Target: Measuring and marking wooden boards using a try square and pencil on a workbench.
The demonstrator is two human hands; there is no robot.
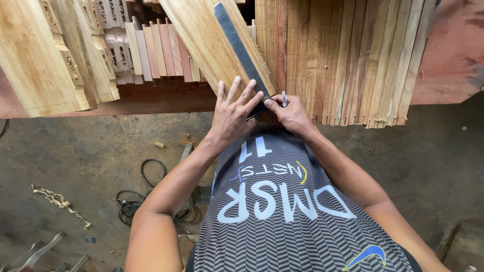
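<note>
Closest to the camera is the person's striped shirt [297,221], and both arms reach out from it toward the wood.

The left hand [233,113] lies flat with its fingers [236,90] spread wide apart. The fingers press down on the near end of a long grey metal ruler [237,43] and on the light wooden board [201,35] under it. This hand holds nothing; it only pushes down.

The right hand [290,113] sits just beside the left one, on the right side of the ruler. Its fingers are pinched together on a thin pen [284,98] that stands nearly upright. The pen tip is right next to the ruler's near end, so the right hand is the one closer to that edge.

The ruler's long side runs away from the hands, up and a little to the left, along the board.

Farther off, many thin wooden slats [353,55] stand side by side. To the left are carved wooden pieces [75,55]. Down on the floor [75,151] lies a black cable [136,201].
</note>
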